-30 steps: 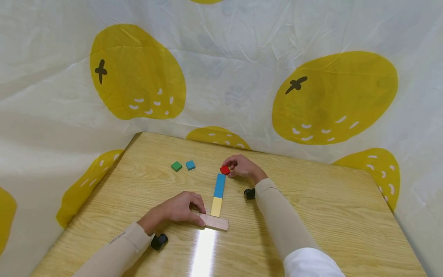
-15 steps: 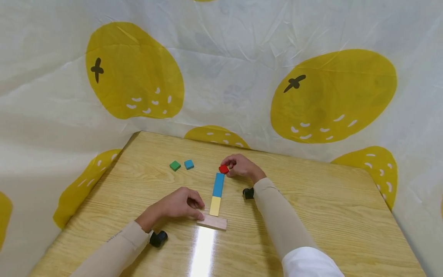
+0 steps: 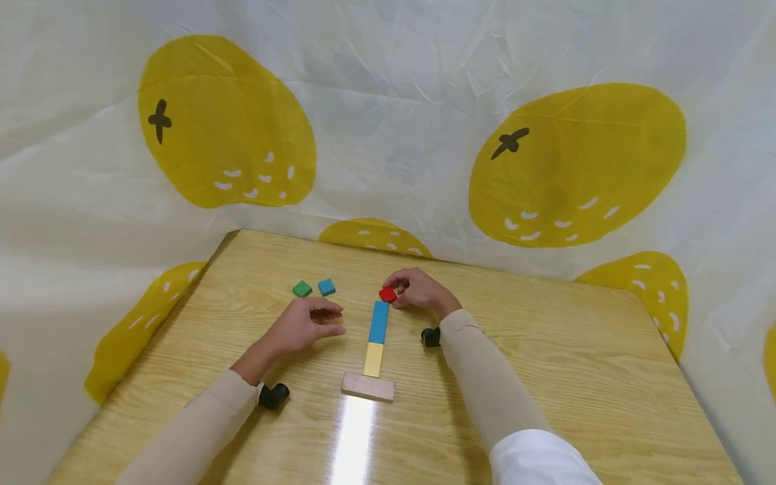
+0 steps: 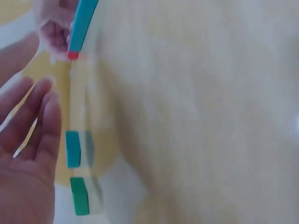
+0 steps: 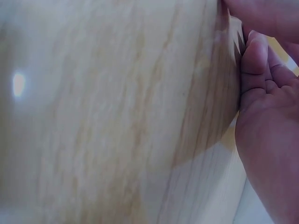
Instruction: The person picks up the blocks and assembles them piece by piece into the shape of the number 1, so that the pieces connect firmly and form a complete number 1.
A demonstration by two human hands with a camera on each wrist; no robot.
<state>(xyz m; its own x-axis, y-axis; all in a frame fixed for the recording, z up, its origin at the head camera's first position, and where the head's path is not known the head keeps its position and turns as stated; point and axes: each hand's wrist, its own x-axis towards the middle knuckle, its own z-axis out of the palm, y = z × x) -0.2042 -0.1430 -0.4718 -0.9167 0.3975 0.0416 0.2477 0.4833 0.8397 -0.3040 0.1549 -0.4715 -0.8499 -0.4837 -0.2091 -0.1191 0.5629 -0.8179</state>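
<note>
My right hand [image 3: 419, 289] pinches a small red block [image 3: 388, 294] at the far end of a long blue block [image 3: 378, 322]. A yellow block [image 3: 373, 360] continues that line toward me, and a pale wooden block [image 3: 368, 386] lies crosswise at its near end. My left hand [image 3: 302, 325] hovers left of the line, fingers and thumb apart with nothing between them. Just beyond it lie a green block [image 3: 302, 288] and a small blue block [image 3: 327, 287], both also seen in the left wrist view. The right wrist view does not show the red block.
Everything lies on a wood-grain table [image 3: 545, 364]. A white curtain [image 3: 388, 135] with yellow fruit prints hangs along the table's back and sides. Black wrist cameras sit under both forearms, and light glares on the table's near part.
My left hand has let go of the pale wooden block and moved away from me toward the green and small blue blocks. The right hand stays at the red block.
</note>
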